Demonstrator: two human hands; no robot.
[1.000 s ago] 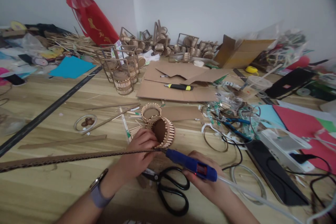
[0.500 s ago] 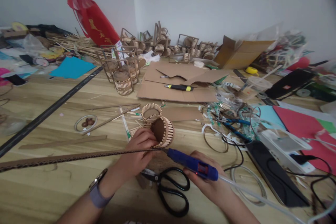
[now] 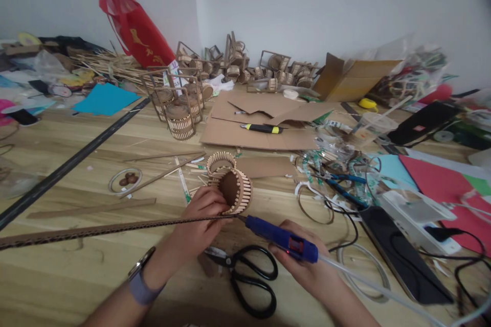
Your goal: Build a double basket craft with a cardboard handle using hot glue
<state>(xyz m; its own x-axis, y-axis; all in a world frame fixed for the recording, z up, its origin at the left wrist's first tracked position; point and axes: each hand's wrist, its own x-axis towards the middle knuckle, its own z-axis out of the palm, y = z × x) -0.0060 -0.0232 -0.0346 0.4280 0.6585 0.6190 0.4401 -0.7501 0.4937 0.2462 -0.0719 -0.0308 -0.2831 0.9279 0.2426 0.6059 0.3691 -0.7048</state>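
Observation:
My left hand (image 3: 197,227) is closed on a small round basket of wooden slats (image 3: 236,190), tilted on its side with its brown cardboard bottom facing me. The same hand pinches the end of a long corrugated cardboard strip (image 3: 95,230) that runs off to the left. My right hand (image 3: 307,268) grips a blue hot glue gun (image 3: 282,237), its nozzle touching the strip's end right below the basket. A second slatted ring (image 3: 221,160) lies just behind the basket. Black scissors (image 3: 249,276) lie on the table between my wrists.
Cardboard sheets (image 3: 261,117) with a black and yellow utility knife (image 3: 263,127) lie further back. Several finished slat baskets (image 3: 180,117) stand behind. A red bag (image 3: 138,30) leans on the wall. Cables, a power strip (image 3: 418,214) and coloured paper (image 3: 441,179) crowd the right. A long black bar (image 3: 69,163) crosses the left.
The basket has turned slightly in my left hand and shifted a little up. The glue gun's nozzle stays at the strip's end. Otherwise little has moved.

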